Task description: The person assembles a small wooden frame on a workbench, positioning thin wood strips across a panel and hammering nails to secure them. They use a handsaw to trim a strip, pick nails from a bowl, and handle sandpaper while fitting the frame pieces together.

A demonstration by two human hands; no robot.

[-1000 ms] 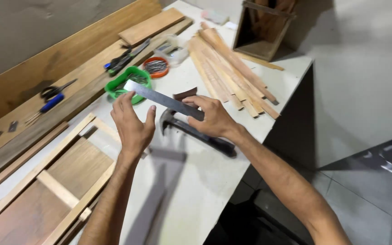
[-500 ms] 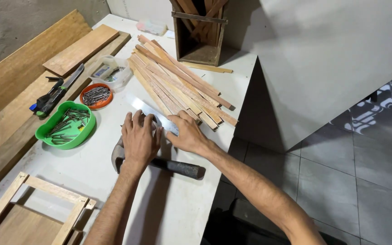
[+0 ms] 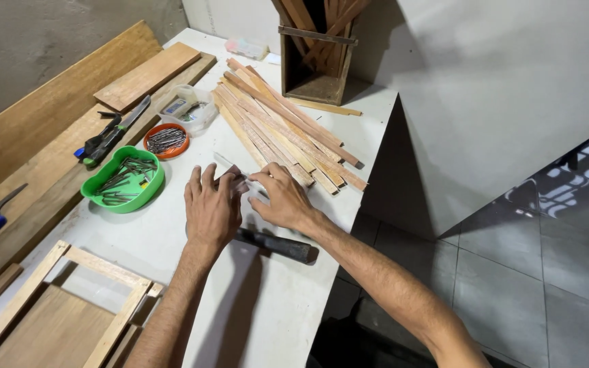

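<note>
Flat metal blade, thin and pale, lies on the white worktable, just at the near end of the slat pile. Only a short strip of it shows beyond the fingers.

Left hand lies palm down over the blade, fingers spread and pressing flat; no closed hold. Right hand lies flat beside it, fingertips touching the blade's near part; also pressing, not clasped round anything.

Dark tool handle pokes out from under both hands, on the near side of the slat pile, pointing toward the table edge. Its head is hidden under the left hand.

Green bowl of nails sits left of the slat pile, well apart from the left hand. Orange dish of nails just behind the bowl, a clear plastic tub behind that. Wooden box holding upright slats stands at the far end of the pile. Open wooden frame lies at the near-left corner, well away from the pile.
</note>
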